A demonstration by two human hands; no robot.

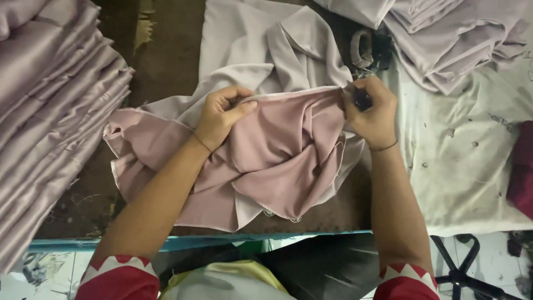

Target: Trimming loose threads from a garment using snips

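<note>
A crumpled piece of dusty-pink satin cloth [277,155] lies on the worktable in front of me. My left hand [222,114] pinches its upper edge at the left. Further right along the same edge, my right hand [375,111] grips the cloth and also holds a small dark tool, whose kind I cannot tell. The edge is stretched between both hands. Beneath the cloth lies a paler grey-lilac piece of fabric [261,50].
A tall stack of folded pink cloth [50,111] fills the left side. More folded pale cloth [455,39] sits at the back right on a stained white table cover [472,166]. A dark red cloth [524,166] is at the right edge.
</note>
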